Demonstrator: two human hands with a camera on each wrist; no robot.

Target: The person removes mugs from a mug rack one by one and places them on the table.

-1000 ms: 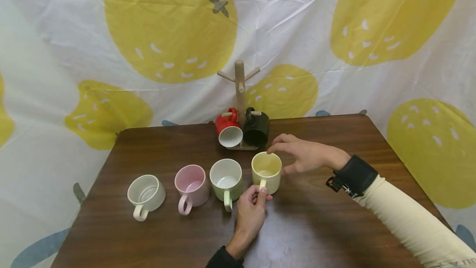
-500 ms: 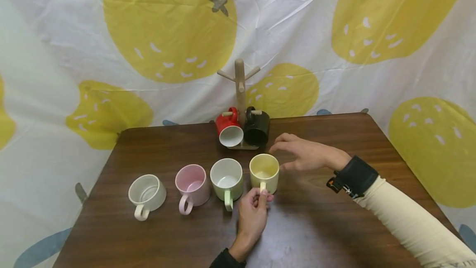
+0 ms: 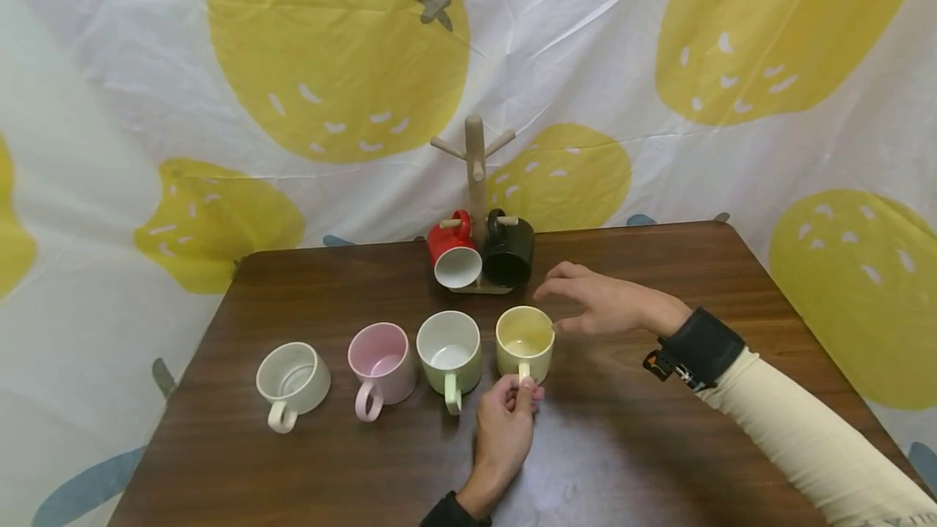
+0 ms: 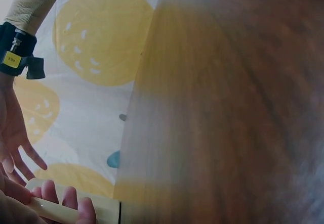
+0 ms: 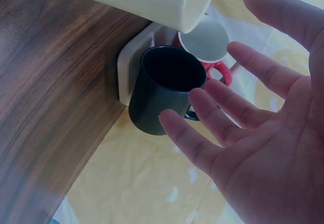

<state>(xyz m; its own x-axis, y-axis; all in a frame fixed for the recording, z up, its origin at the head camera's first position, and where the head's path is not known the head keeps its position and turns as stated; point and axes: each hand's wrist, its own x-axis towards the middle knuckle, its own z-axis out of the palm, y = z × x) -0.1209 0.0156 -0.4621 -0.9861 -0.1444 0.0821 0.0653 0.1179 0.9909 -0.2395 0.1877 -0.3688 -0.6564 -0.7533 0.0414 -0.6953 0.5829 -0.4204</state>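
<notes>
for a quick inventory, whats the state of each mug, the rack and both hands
White mug: upright, empty
Pink mug: upright, empty
Green mug: upright, empty
Yellow mug: upright, empty, held by its handle
Red mug: hanging, tilted
Black mug: hanging, tilted
Wooden rack: standing, visible upper pegs bare
Left hand: gripping that handle
Right hand: fingers spread, holding nothing

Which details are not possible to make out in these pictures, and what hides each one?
Head view: lower end of the handle of the yellow mug, behind the left hand.
Head view: print on the light sleeve, too small, at the bottom edge.
Right wrist view: handle of the black mug, partly behind the right hand.
Left wrist view: part of the left hand, cut off by the edge.
</notes>
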